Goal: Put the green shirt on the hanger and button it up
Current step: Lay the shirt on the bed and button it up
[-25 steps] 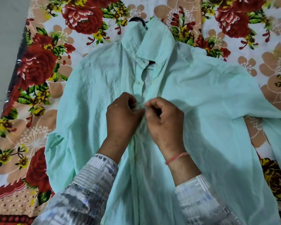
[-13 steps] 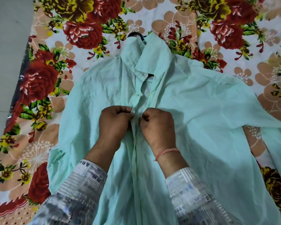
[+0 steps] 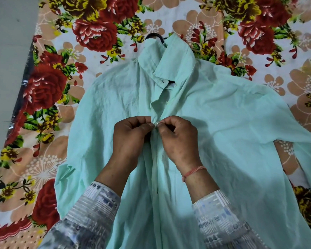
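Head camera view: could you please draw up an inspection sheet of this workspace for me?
Surface: floral sheet, spread flat under the work.
Job's things: green shirt lies front up on the sheet; black hanger inside it, only its hook showing above the collar; the front gapes open just below the collar.
Clutter: nothing seen.
Hands: left hand and right hand pinch the shirt's front edges together at a small button, fingers curled.
Cables: nothing seen.
Surroundings: grey floor beside the sheet at left.

A bedsheet printed with red roses and tan blossoms (image 3: 95, 34) bears a pale-green cloth shirt (image 3: 232, 123), black hanger hook (image 3: 153, 35) at its collar.
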